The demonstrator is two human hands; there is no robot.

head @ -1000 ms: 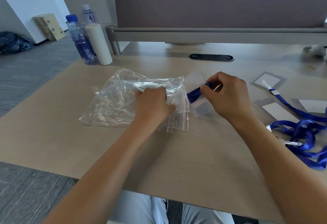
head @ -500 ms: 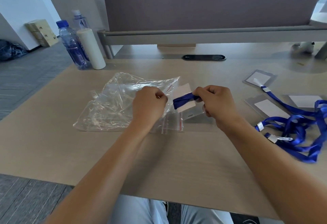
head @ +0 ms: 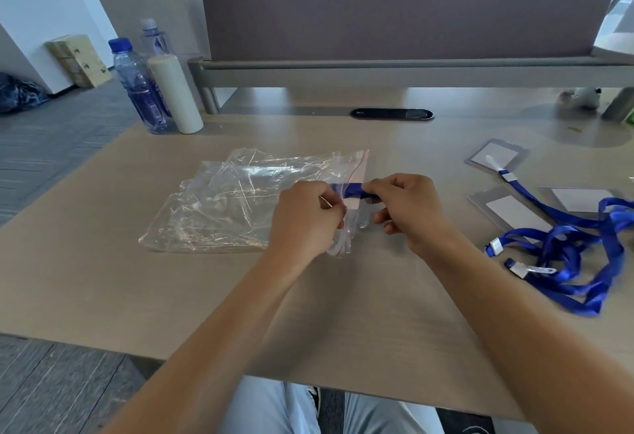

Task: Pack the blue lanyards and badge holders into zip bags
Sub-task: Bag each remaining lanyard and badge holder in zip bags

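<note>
Head view: at mid-frame the left hand [head: 305, 219] curls its fingers round the mouth of a clear zip bag [head: 236, 203], pinching the plastic. Touching it on the right, the right hand [head: 410, 208] grips a folded blue lanyard [head: 355, 190] with a badge holder [head: 352, 205] at the bag's opening. At right lie loose lanyards [head: 576, 248] and spare badge holders [head: 495, 156] on the desk [head: 103, 282]. Upper left stand water bottles [head: 140, 90] and a white cylinder [head: 175, 94].

L hand [head: 305, 215] pinches zip bag [head: 240, 203] mouth; R hand [head: 404, 207] grips folded lanyard [head: 353, 190] w/ badge holder at that mouth, on table [head: 103, 282].
</note>
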